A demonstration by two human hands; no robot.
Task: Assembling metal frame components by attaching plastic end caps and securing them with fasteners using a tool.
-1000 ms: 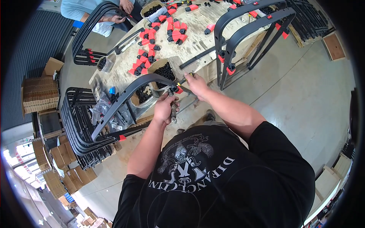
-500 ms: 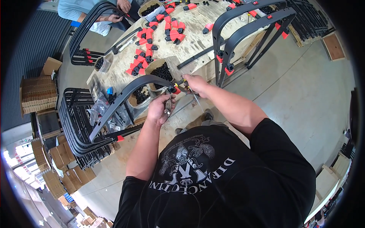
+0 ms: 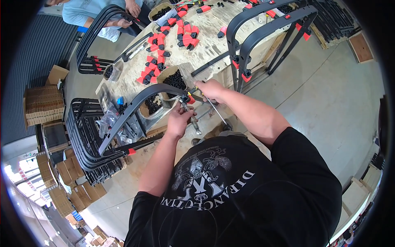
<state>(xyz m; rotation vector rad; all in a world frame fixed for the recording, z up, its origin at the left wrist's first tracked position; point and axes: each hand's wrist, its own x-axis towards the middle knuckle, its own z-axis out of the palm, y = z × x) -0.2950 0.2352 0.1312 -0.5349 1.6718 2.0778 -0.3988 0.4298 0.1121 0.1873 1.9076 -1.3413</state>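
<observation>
My left hand [image 3: 179, 121] is closed round a worn metal hand tool [image 3: 193, 122], perhaps a ratchet wrench, whose upper end meets the tip of a black curved frame [image 3: 142, 95]. A red plastic end piece [image 3: 191, 99] sits at that tip. Just right of it, my right hand [image 3: 210, 89] grips a screwdriver [image 3: 215, 108], its long thin shaft slanting down toward me. The screwdriver's handle is mostly hidden in my fingers. Behind the frame stand a tub of black screws [image 3: 174, 79] and another tub of black parts [image 3: 152, 104].
Red and black plastic pieces [image 3: 156, 61] lie across the wooden table [image 3: 210, 39]. Two black arched frames [image 3: 257, 41] stand at its right side. Stacked frames [image 3: 84, 142] fill the left. Across the table a person in a light blue shirt [image 3: 82, 12] handles more frames.
My left hand has shifted right, and its metal tool has swung to slant down and right. More of the screwdriver shaft shows below my right hand, which has moved slightly left.
</observation>
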